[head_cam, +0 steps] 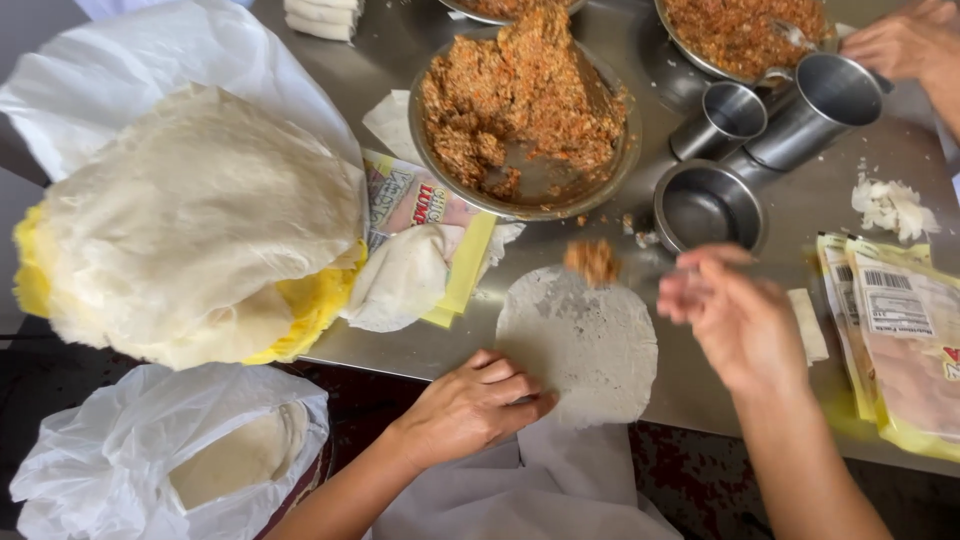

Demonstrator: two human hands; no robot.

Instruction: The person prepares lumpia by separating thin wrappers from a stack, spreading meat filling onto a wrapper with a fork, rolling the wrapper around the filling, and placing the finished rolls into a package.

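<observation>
Wrapper [585, 345] — left hand [470, 405] flat on edge

Steel table [820, 220] bears wrapper [585, 345], filling bowl [525, 115], cups [810, 105], packets [900, 340].

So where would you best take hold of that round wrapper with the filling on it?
Probably at the near edge of the round wrapper, coming from the person's side. It lies flat and thin on the metal table, the left hand already rests on that edge, and the lump of filling sits at the far edge, so the near rim is bare.
</observation>
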